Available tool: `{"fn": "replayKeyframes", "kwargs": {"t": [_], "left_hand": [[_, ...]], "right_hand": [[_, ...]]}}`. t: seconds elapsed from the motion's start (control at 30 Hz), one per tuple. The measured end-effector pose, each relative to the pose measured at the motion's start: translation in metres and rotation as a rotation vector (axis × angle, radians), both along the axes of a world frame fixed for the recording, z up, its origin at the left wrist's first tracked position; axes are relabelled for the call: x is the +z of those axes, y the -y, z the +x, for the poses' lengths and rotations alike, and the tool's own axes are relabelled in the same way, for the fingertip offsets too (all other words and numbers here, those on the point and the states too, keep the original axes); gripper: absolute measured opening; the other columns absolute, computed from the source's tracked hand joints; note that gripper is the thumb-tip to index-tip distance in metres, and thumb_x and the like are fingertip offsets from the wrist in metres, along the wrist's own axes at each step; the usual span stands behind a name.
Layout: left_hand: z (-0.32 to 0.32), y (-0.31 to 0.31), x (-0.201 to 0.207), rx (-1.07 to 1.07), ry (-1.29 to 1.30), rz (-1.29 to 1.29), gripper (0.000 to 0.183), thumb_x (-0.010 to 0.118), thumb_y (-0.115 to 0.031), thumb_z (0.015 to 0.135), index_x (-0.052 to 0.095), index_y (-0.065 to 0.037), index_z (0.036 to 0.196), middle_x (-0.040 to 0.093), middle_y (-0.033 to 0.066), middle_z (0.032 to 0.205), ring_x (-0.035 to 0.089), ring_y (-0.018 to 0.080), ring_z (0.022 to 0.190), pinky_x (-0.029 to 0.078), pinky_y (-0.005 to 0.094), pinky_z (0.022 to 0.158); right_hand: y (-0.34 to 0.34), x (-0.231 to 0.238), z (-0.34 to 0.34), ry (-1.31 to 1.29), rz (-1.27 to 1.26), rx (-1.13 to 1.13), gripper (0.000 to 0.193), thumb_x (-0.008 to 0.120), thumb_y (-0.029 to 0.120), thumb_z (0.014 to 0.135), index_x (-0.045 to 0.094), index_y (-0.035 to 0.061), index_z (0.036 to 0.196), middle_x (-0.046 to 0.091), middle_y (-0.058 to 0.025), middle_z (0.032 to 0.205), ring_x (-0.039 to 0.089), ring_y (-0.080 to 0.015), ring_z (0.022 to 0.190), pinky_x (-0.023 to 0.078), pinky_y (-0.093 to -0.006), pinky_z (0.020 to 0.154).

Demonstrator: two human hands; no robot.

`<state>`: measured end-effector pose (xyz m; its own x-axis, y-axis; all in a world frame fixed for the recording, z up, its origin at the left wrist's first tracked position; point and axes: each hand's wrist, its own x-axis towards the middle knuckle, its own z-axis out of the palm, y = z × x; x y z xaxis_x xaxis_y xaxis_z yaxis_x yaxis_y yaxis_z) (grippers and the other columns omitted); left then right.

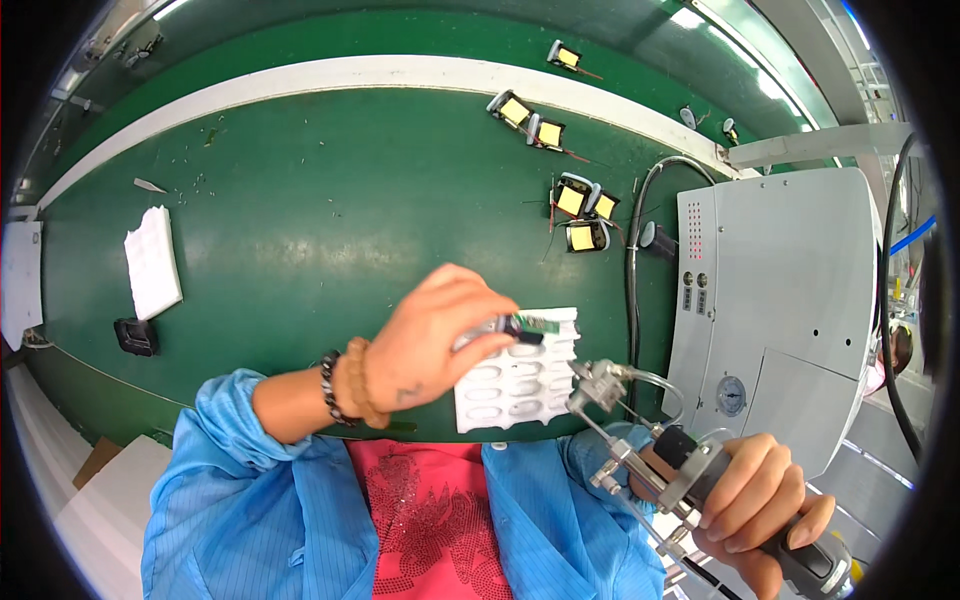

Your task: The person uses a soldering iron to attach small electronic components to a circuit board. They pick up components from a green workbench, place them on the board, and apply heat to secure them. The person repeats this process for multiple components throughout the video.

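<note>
Here, over one white moulded tray (485, 394), your left hand (435, 325) pinched one small black-and-green module (540, 325); right of it, your right hand (760, 505) gripped one grey metal-fitted tool (703, 474).

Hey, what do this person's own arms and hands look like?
The blue sleeves have fine stripes. The left hand is ungloved, its wrist wearing a dark beaded bracelet and a brown bracelet, with a small dark marking nearby. The right hand is ungloved too.

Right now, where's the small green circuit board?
The green circuit board is just right of centre in the head view, held in the left hand, over the far end of the white tray.
</note>
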<state>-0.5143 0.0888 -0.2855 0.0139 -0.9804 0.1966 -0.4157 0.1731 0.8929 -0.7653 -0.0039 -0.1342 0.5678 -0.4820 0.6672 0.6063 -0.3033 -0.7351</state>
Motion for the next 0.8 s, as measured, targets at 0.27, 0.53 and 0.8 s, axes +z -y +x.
{"fn": "replayKeyframes", "kwargs": {"t": [0.27, 0.53, 0.8], "left_hand": [[0.112, 0.124, 0.001, 0.493, 0.470, -0.136, 0.032, 0.069, -0.016, 0.089, 0.062, -0.004, 0.118, 0.068, 0.0156, 0.108, 0.065, 0.0313, 0.100, 0.051, 0.0379, 0.088], [0.106, 0.179, -0.046, -0.078, 0.662, -0.332, 0.035, 0.065, -0.005, 0.087, 0.059, -0.004, 0.122, 0.060, 0.0140, 0.130, 0.057, 0.0348, 0.119, 0.047, 0.0399, 0.103], [0.093, 0.144, -0.012, 0.046, 0.514, -0.150, 0.025, 0.061, -0.009, 0.093, 0.059, 0.000, 0.117, 0.062, 0.0193, 0.111, 0.059, 0.0402, 0.100, 0.049, 0.0430, 0.087]], "right_hand": [[0.003, -0.006, 0.012, 0.012, 0.023, 0.012, 0.049, 0.069, 0.042, 0.091, 0.046, 0.0066, 0.117, 0.051, -0.0038, 0.074, 0.053, -0.0152, 0.056, 0.047, -0.0280, 0.050], [-0.001, -0.022, 0.016, 0.113, 0.051, -0.175, 0.045, 0.077, 0.036, 0.086, 0.047, 0.0065, 0.102, 0.058, -0.0004, 0.063, 0.057, -0.0089, 0.046, 0.051, -0.0210, 0.042], [0.001, -0.025, 0.012, 0.105, 0.037, -0.135, 0.045, 0.077, 0.035, 0.086, 0.045, 0.0068, 0.102, 0.058, -0.0006, 0.064, 0.058, -0.0099, 0.048, 0.051, -0.0219, 0.043]]}}
